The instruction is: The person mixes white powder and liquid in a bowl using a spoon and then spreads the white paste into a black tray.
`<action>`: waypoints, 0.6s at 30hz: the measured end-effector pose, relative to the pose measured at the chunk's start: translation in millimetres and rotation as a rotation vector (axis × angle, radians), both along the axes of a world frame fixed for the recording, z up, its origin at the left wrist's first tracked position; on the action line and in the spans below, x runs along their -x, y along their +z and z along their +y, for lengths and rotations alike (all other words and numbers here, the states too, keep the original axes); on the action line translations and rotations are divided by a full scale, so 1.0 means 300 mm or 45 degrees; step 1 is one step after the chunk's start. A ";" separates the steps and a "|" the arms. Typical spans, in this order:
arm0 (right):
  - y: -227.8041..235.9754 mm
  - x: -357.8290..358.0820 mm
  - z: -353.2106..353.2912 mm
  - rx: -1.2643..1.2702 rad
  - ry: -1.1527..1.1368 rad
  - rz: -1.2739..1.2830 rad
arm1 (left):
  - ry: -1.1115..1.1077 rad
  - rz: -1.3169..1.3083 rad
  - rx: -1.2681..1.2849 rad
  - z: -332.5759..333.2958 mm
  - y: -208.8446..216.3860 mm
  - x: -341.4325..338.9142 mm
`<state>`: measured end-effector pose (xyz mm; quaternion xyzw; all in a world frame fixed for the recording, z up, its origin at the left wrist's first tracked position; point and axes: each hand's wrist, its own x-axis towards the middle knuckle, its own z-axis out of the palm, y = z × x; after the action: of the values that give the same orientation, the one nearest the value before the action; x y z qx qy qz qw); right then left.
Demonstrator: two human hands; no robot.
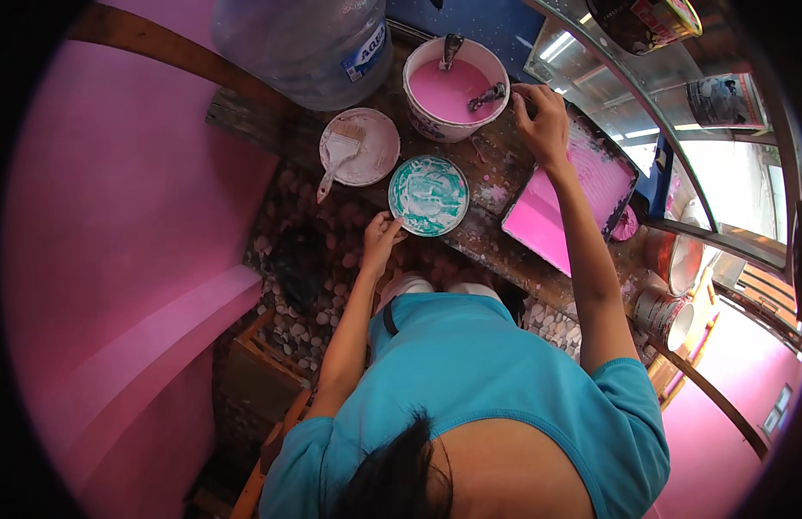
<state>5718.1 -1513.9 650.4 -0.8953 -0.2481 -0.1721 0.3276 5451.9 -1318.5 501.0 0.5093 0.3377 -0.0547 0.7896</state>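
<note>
Currently left fingers [389,227] pinch lid [428,196] edge; right fingers [534,93] half-curled beside bucket [441,129] rim, hold unclear

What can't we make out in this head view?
Head: lower ends of the two dark handles, sunk in pink paint.
Head: part of the black tray, covered by the right forearm.
Head: top of the water bottle, cut off by the upper edge.
Head: whether the right hand touches the bucket; overhead angle hides any gap.

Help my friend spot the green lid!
On the wooden table, find the bucket of pink paint. The green lid is just below it in view, by the left hand. It's green smeared white, unlike the pale disc under the brush.
</note>
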 end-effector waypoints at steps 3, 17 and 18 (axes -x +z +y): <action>0.026 -0.102 0.059 -0.016 0.023 -0.005 | -0.035 -0.052 0.082 0.026 0.017 -0.028; -0.003 -0.094 0.197 -0.133 0.055 0.392 | -0.072 -0.099 0.362 0.070 0.036 -0.008; -0.022 -0.068 0.170 -0.282 0.043 0.374 | -0.096 -0.115 0.407 0.063 0.053 -0.017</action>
<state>5738.6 -1462.9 643.8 -0.8649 -0.1922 -0.0601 0.4597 5457.0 -1299.7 516.9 0.3915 0.2694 -0.1143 0.8724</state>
